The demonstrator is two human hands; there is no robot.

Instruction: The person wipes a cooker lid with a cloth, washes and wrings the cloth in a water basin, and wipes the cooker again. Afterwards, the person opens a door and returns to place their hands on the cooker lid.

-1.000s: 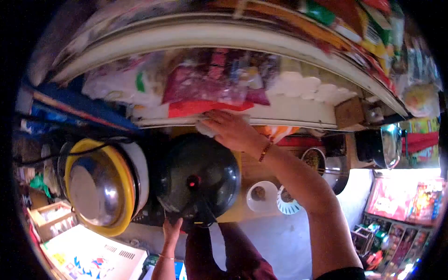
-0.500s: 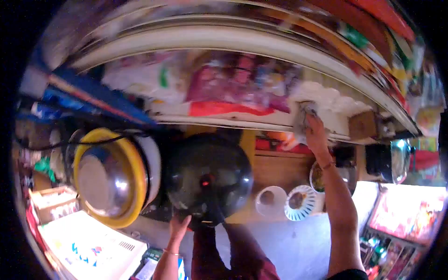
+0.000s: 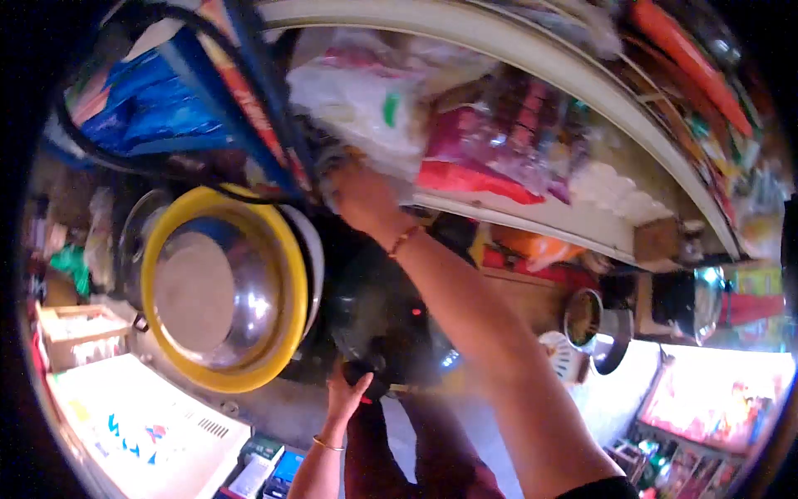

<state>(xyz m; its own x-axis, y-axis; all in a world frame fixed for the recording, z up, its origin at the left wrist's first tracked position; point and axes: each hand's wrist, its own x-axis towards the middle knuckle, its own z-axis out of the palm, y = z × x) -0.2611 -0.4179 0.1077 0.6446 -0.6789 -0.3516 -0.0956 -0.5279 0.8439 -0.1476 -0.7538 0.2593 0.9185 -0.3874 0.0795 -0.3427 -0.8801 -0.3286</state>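
My right hand [image 3: 362, 200] is closed on a crumpled grey cloth [image 3: 331, 166] at the left end of the shelf [image 3: 507, 223], beside a white plastic bag [image 3: 353, 100]. The hand hides much of the cloth. My left hand [image 3: 346, 391] is wrapped round the dark handle-like part of a glossy black round vessel [image 3: 382, 312], which shows a small red light. My right forearm passes over that vessel and covers its right side.
A yellow basin [image 3: 298, 283] holding a steel bowl [image 3: 253, 303] stands at left. Pink and red packets [image 3: 482, 162] lie on the shelf. A striped white basket [image 3: 559, 353] and a pan [image 3: 583, 320] are at right. A white box [image 3: 179, 424] stands low left.
My right hand has swept left along the shelf with the grey cloth. The view has shifted left, and my left hand stays at the black vessel's near side.
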